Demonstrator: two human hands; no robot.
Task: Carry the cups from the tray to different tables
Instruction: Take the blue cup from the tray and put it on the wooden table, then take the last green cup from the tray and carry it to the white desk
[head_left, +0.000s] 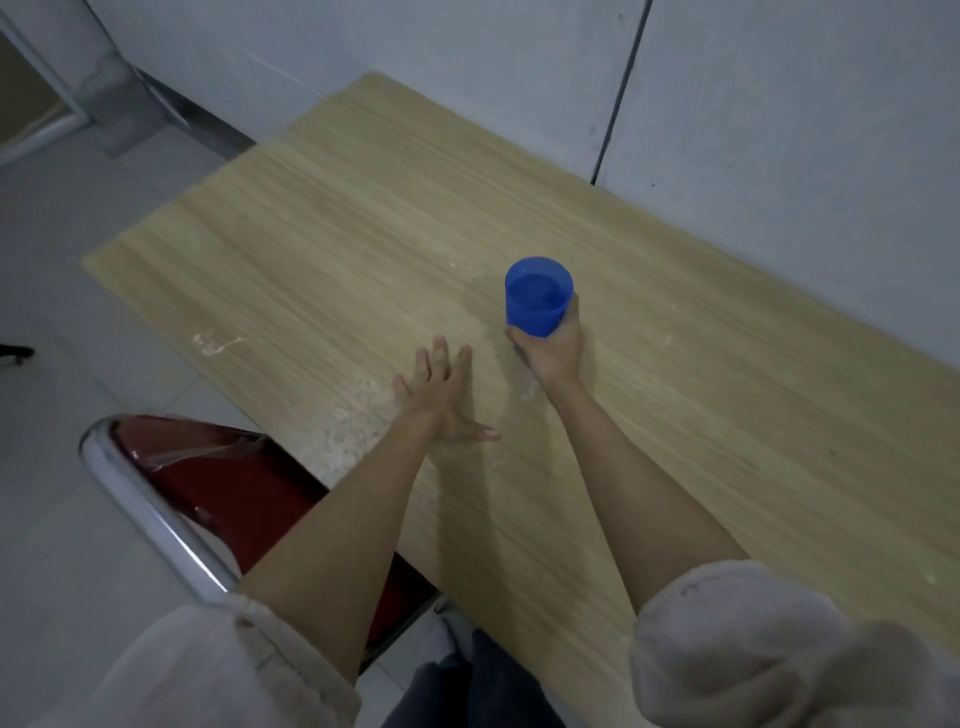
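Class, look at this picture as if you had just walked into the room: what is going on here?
A person stands at a wooden table, seen from a head camera. The right hand grips a blue cup around its lower part, upright over the tabletop; whether it touches the wood cannot be told. The left hand is open, fingers spread, at the table surface. A red chair with a chrome frame is tucked in at the near edge. No tray is in view.

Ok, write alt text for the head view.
The right hand grips a blue cup low over a wooden table, while the left hand is spread open beside it. A red chair stands at the table's near edge.
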